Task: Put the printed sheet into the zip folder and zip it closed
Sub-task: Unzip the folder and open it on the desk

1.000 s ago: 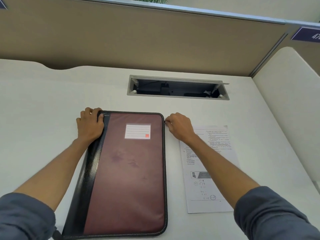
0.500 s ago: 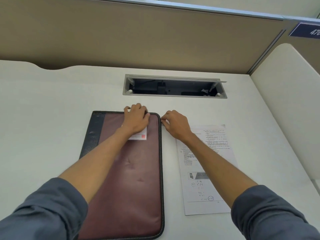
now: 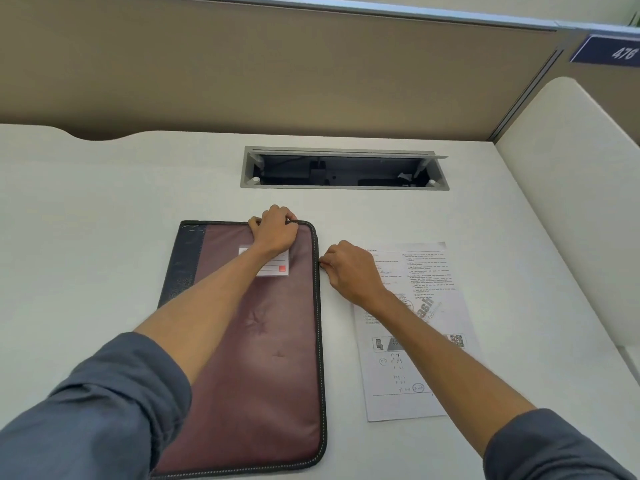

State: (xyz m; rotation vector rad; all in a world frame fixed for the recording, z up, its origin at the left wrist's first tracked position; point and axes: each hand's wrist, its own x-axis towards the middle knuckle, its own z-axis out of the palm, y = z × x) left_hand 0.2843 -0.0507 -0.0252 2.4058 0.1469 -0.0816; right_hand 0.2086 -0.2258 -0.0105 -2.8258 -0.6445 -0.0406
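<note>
Worktop point(image 3: 104, 202) carries zip folder point(image 3: 263, 341) flat near front edge, centre-left, looks closed. Printed sheet point(image 3: 426, 327) lies just right of it, not inside yet. Left hand point(image 3: 275, 230) clamps folder's far edge near the right corner; right hand point(image 3: 349, 268) pinches at its right edge, likely the zip pull. Judged early: unzipping, inserting, zipping all left.

The scene is evenly and brightly lit from overhead. Only faint, soft shadows are cast beneath the left hand point(image 3: 275, 230) and right hand point(image 3: 349, 271). No glare is seen. Straight edges far from the hands are bowed by wide-angle distortion. Slight softness is seen throughout.
</note>
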